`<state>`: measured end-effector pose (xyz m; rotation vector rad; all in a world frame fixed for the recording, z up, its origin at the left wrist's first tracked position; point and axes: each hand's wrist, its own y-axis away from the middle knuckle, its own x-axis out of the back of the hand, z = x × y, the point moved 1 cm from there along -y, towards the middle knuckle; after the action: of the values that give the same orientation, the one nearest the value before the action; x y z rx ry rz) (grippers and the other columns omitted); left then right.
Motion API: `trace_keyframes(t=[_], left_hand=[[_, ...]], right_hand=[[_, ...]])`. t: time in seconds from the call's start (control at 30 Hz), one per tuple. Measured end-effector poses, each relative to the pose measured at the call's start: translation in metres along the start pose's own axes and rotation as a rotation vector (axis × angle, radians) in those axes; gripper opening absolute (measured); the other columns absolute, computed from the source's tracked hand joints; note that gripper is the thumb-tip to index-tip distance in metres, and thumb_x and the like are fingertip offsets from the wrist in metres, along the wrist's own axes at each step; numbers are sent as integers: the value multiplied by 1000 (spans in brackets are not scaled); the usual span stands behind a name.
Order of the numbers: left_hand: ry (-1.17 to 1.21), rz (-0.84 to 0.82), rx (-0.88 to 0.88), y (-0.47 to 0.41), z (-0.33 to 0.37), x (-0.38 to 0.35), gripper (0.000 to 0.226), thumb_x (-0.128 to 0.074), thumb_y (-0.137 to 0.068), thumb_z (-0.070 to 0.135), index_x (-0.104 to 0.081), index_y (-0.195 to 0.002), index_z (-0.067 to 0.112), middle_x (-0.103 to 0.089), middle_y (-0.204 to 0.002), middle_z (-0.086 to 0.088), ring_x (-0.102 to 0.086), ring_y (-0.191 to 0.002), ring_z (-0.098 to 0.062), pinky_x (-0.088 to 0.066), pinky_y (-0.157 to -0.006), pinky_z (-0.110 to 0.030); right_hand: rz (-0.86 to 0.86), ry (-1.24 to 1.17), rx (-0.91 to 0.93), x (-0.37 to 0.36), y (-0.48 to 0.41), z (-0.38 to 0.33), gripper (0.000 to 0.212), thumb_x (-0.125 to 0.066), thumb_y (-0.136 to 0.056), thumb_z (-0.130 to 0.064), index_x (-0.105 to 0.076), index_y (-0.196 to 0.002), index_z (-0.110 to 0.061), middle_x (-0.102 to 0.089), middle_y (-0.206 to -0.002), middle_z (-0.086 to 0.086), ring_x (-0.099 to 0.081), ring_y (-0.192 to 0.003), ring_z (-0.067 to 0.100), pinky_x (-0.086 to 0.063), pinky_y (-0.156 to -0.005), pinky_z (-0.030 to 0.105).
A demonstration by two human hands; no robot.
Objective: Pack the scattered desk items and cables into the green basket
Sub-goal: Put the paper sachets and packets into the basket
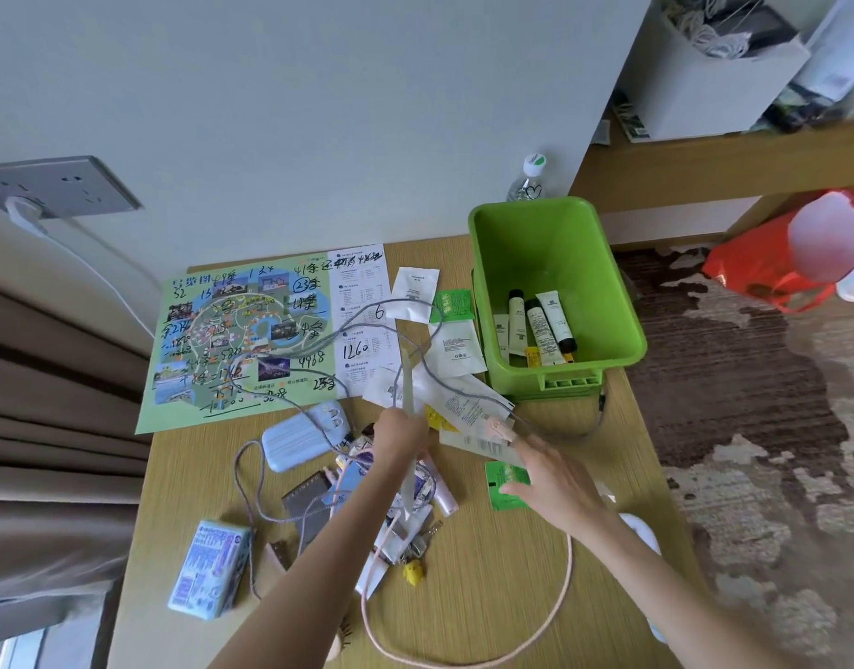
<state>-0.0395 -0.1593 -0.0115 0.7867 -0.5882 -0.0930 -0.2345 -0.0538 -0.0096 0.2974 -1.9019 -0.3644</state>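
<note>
Pale wall (319,113) fills the top, grey socket plate (58,185) upper left; brown curtain (43,403) at left, wooden bench (512,596) centre, patterned brown carpet (753,403) right.

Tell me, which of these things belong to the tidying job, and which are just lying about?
Job: green basket, tubes, grey cable, pink cable, blue power bank, white sachets, pale strip in left hand.
Lying about: water bottle, wall socket, red bag.
</note>
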Motion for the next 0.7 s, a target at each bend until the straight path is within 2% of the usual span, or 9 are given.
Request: trace_keyframes(t=[0.07,0.13,0.2,0.27,0.37,0.47,0.53,0.7], left_hand=[[-93,48,-33,1,2,-8,23,-49,-91,17,-57,-102,-2,-66,-92,-17,-67,-75,-31,-57,-67,-41],[-203,85,-41,3,6,-16,32,-56,-87,22,-51,-114,4,-58,-112,-14,-62,-94,-32,-51,-69,-38],[-304,97,-53,3,9,-26,52,-64,-84,29,-43,-126,5,-49,-124,-14,-57,-106,-32,-47,-72,-38],[-378,131,-69,3,12,-34,63,-67,-84,33,-38,-132,4,-46,-130,-15,-54,-115,-33,-48,-82,-41],[-413,162,-51,-3,13,-38,56,-70,-83,33,-44,-124,3,-54,-123,-14,-56,-112,-31,-51,-85,-41],[-335,146,-34,-8,14,-36,27,-67,-84,20,-54,-102,6,-64,-103,-11,-64,-95,-29,-55,-76,-38],[-327,147,-35,-9,14,-34,13,-63,-84,13,-52,-90,8,-64,-95,-9,-65,-89,-28,-54,-69,-36],[-412,146,-91,-6,13,-36,7,-56,-86,12,-50,-84,10,-58,-86,-7,-63,-85,-28,-47,-63,-32]], right_hand=[[-35,48,-13,-8,2,4,75,-74,-78,-45,-34,-139,-27,-47,-120,-6,-59,-87,13,-50,-65,25],[-35,69,-11,-14,2,6,78,-78,-75,-42,-34,-137,-25,-42,-120,-5,-57,-84,13,-48,-63,22],[-21,71,-32,-16,1,5,73,-79,-74,-40,-38,-132,-21,-40,-120,-4,-57,-84,14,-48,-63,23],[-11,70,-55,-17,0,4,67,-79,-74,-40,-42,-126,-19,-40,-120,-4,-58,-84,14,-52,-67,26],[0,63,-71,-18,-1,2,63,-79,-76,-38,-44,-124,-16,-41,-123,-5,-59,-87,14,-54,-72,26],[9,19,-72,-19,-1,2,59,-79,-76,-33,-45,-122,-18,-47,-126,-6,-59,-94,14,-49,-71,24],[1,-5,-97,-18,-4,2,60,-80,-75,-32,-45,-122,-18,-49,-124,-5,-59,-95,15,-47,-70,24],[-3,23,-139,-17,-7,0,43,-78,-78,-30,-54,-110,-15,-58,-114,-3,-61,-95,16,-47,-73,25]])
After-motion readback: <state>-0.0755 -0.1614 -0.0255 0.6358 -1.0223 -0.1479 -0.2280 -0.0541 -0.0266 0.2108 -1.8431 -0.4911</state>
